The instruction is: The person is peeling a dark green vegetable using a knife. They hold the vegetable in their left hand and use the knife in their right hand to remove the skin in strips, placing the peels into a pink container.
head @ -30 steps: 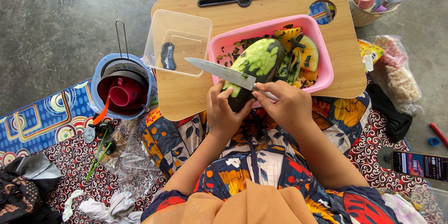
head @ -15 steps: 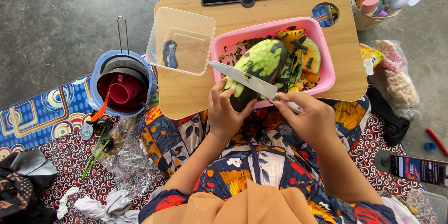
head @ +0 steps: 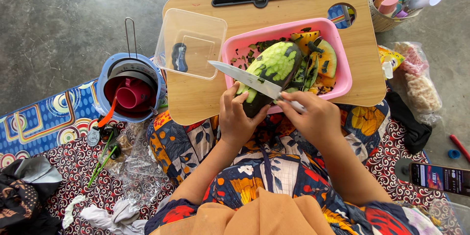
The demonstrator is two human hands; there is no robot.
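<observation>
Your left grip (head: 238,117) clamps the half-peeled melon (head: 268,74), which tilts over the pink tub (head: 338,58) just beyond it. Your right grip (head: 313,117) pinches the knife (head: 245,77), blade lying across the melon.

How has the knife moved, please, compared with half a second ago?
Yes. The knife has slid left: its tip now lies over the wooden board below the clear container, no longer at the pink basin edge.
</observation>
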